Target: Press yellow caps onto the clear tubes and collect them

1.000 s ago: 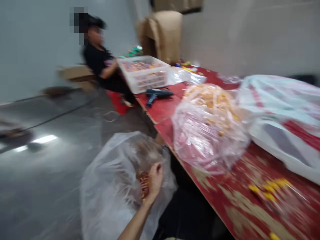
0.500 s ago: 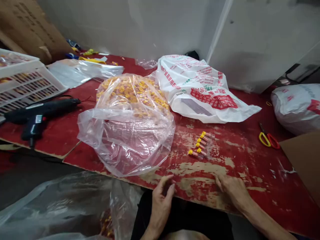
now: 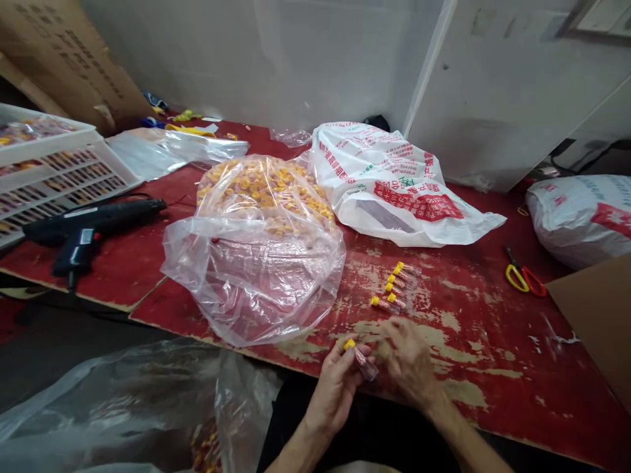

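Note:
My left hand (image 3: 338, 384) is closed around a small clear tube (image 3: 365, 365) with a yellow cap. The cap points up and away, and the tube's clear end slants toward my right hand (image 3: 411, 364). That right hand hovers just beside the tube, its fingers bent and smeared by motion; whether anything is in them is hidden. Beyond both hands, several matching yellow-capped tubes (image 3: 401, 279) lie in a slanting row on the worn red tabletop (image 3: 473, 315). To their left rests a clear plastic bag (image 3: 266, 190) full of yellow-capped tubes, its loose mouth spread toward me.
A white printed bag (image 3: 379, 171) lies behind the row. Scissors (image 3: 525, 279) and a cardboard flap (image 3: 596, 322) are at the right. A black heat gun (image 3: 89, 226) and a white basket (image 3: 54, 177) occupy the left. Another plastic bag (image 3: 123, 401) hangs below the table edge.
A yellow-capped tube now shows in my left hand, where none was visible before. My right hand has moved left, close to it. The view has shifted slightly.

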{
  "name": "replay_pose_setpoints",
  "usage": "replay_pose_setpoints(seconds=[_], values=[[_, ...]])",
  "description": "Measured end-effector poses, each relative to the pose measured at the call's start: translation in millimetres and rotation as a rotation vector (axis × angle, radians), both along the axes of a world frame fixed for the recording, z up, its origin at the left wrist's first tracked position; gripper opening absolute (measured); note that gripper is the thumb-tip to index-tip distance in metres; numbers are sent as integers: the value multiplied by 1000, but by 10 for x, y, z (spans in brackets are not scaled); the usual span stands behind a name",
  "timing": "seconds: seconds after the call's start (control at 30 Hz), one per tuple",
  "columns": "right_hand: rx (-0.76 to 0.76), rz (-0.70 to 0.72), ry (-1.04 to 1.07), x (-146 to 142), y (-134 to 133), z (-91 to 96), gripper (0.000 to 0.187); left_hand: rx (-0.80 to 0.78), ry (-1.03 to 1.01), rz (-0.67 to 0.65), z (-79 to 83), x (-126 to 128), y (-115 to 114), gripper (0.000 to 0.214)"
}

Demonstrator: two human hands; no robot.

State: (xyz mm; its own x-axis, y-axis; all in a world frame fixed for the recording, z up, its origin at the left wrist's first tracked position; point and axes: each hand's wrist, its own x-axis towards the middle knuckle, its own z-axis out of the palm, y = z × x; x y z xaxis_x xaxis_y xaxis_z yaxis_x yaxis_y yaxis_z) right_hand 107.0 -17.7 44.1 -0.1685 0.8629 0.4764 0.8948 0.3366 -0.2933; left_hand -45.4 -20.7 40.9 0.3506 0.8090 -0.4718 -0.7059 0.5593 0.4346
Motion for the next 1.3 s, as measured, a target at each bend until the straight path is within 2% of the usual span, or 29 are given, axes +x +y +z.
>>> replay_pose_setpoints(seconds=[0.1,0.17,0.23,0.33,0.47,0.53,0.6,0.67,0.73,0.87,1.1,1.17,1.3], values=[[-74,-163,-308,185,399,17,31,4,-72,-17,11,-94,34,38],[-140,-178,-465,207,589,-21,29,22,-122,-14,13,-139,38,40],[-181,-157,-520,163,656,-67,25,34,-149,-8,6,-170,39,39],[-238,-88,-448,131,523,-66,21,23,-176,-16,-25,-202,56,34],[-484,52,-275,346,156,136,22,2,-184,-57,-92,-210,83,31],[-613,15,-352,499,20,253,24,18,-158,-78,-132,-186,81,33],[-732,-90,-525,616,-44,314,27,52,-126,-104,-171,-151,69,36],[-825,-161,-659,679,-44,297,30,71,-97,-146,-203,-119,55,39],[-865,-160,-698,698,-11,224,29,56,-76,-187,-219,-98,51,37],[-862,-148,-644,710,37,80,28,9,-49,-207,-185,-45,94,31],[-781,-189,-540,773,-51,14,19,-69,-123,-194,-97,117,120,24],[-688,-175,-438,636,-122,-21,24,-85,-144,-193,-111,130,80,24],[-335,-70,-8,98,-252,-50,33,-103,-188,-151,-157,130,12,23]])
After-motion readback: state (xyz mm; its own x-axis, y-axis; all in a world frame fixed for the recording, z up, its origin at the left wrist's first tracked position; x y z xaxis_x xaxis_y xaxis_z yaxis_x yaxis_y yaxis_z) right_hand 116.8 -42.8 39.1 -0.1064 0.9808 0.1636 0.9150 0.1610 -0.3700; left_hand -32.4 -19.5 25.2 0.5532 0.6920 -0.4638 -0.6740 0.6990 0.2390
